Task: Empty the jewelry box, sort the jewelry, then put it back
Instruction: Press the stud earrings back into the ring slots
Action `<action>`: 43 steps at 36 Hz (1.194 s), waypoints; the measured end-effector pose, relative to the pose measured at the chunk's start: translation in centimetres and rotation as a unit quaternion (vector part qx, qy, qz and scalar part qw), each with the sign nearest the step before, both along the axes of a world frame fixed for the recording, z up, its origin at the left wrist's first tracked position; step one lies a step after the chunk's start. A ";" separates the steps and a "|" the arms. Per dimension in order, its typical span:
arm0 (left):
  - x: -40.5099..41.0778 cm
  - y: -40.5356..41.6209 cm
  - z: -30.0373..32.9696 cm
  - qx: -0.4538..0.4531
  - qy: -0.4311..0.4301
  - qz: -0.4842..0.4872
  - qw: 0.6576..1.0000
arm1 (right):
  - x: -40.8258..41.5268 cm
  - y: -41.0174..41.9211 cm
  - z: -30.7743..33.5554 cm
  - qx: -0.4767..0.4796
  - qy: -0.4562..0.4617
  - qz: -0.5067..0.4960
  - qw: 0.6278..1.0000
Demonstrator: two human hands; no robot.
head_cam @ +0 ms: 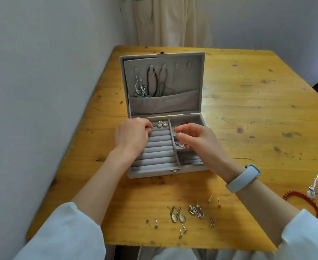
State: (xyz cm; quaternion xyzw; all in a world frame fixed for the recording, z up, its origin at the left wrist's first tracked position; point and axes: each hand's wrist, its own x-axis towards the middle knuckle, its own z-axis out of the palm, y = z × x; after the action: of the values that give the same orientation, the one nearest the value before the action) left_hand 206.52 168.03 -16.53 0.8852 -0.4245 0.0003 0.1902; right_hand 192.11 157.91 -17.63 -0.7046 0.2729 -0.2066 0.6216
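Right hand nearest the side compartments of the open jewelry box (pixel 154 173)

Right hand (pixel 197 139) hovers with fingers curled over a small silver piece (pixel 179 145) in the middle compartment — directly beneath its fingertips; whether it pinches anything I cannot tell. Left hand (pixel 133 136) rests curled on the ring rolls — earrings (pixel 178 215) wait near the table's (pixel 248 109) front edge.

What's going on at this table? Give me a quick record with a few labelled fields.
box: grey jewelry box, lid open and upright
lid: necklaces hanging on hooks
ring rolls: pearl earrings in the far row
left hand: over the ring rolls, fingers curled
right hand: over the right compartments
table: stud earrings, drop earrings, red bead bracelet
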 end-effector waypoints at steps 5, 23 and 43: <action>-0.3 -0.5 -0.1 0.024 -0.057 0.006 0.998 | 0.0 -0.3 -0.5 -0.013 0.002 -0.013 1.000; -0.5 -0.9 0.1 0.031 -0.076 0.018 0.996 | 2.0 -0.8 -0.6 -0.130 0.023 -0.047 0.990; -0.9 2.0 -3.5 -0.122 -0.094 -0.010 0.988 | 6.6 0.4 -2.5 -0.500 0.099 -0.007 0.860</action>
State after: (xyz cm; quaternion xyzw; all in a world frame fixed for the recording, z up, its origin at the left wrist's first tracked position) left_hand 205.62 170.02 -20.08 0.8470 -0.4464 0.1334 0.2561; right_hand 198.70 158.28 -20.09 -0.9354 0.1978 -0.2493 0.1538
